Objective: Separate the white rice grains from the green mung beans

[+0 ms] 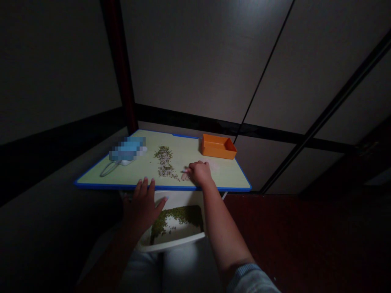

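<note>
My left hand [143, 203] is open, its fingers spread over the table's blue front edge and the thumb over the rim of a white bin [174, 245]. Small green seeds or beans [183, 215] lie in that bin, which sits below the table edge. My right hand [200, 173] rests on the tabletop with its fingers curled in and the fingertips low to the surface. What its fingers hold, if anything, is too small to make out. Just left of it lies a scattered pile of small green and pale grains [165, 159].
An orange open box [218, 152] stands at the back right of the pale table [189, 142]. A blurred blue item [127, 148] with a looped strap lies at the left. Panelled walls or cabinet doors [198, 65] close off the back.
</note>
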Motion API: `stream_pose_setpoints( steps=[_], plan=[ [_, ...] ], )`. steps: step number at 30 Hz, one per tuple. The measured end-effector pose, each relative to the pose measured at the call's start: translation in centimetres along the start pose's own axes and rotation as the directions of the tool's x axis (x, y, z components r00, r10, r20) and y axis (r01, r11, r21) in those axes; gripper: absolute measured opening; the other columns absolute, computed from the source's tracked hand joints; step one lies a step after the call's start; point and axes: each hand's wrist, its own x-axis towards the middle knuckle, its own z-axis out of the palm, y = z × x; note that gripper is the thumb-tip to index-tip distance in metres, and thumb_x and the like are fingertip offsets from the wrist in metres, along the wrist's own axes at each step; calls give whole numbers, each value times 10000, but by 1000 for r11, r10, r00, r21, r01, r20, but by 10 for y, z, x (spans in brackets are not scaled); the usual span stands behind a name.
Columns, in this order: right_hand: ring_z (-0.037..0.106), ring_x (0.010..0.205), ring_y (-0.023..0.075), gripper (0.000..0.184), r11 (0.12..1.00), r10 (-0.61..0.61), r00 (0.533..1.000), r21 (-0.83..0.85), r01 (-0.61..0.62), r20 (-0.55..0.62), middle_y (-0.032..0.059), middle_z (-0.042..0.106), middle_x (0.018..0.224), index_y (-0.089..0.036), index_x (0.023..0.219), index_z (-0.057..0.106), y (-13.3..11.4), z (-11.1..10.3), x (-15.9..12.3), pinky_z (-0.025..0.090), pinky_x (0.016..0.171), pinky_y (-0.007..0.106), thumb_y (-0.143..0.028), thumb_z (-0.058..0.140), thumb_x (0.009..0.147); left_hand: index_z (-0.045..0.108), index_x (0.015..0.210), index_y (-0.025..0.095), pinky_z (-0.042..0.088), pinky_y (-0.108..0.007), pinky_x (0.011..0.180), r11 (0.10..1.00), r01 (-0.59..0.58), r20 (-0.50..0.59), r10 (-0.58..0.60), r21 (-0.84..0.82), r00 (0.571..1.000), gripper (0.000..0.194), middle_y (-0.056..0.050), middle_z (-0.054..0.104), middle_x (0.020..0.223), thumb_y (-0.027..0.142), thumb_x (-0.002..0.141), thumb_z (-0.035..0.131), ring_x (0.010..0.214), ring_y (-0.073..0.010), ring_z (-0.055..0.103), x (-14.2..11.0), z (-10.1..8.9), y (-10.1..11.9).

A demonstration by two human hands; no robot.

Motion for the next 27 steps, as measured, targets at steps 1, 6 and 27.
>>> stream_pose_setpoints(
  steps=[1,6,27],
  plan=[
    [592,1029,216,258,1000,-12,1000,16,12,-6,68,738,1007,-229,939,706,1,-1,-1,319,841,334,-393,508,961,297,1460,116,293,-674,1106,1000,1,1,-1,1,1000,714,-197,289,1594,504,862,343,1492,-335,228,0,0,0],
    [616,944,188,283,995,29,999,99,-25,-33,64,746,956,-218,890,714,9,-4,-7,325,767,281,-403,513,963,309,1457,122,303,-657,1109,1000,-3,4,3,7,1000,709,-194,296,1592,502,859,346,1491,-329,234,0,-1,-1],
    [661,892,185,291,997,77,997,15,-78,25,75,759,964,-243,929,727,6,-5,-11,360,731,273,-422,499,954,305,1458,118,287,-672,1113,1000,-6,-10,6,4,1000,715,-199,296,1589,498,855,363,1486,-338,245,-1,0,-1]
  ],
)
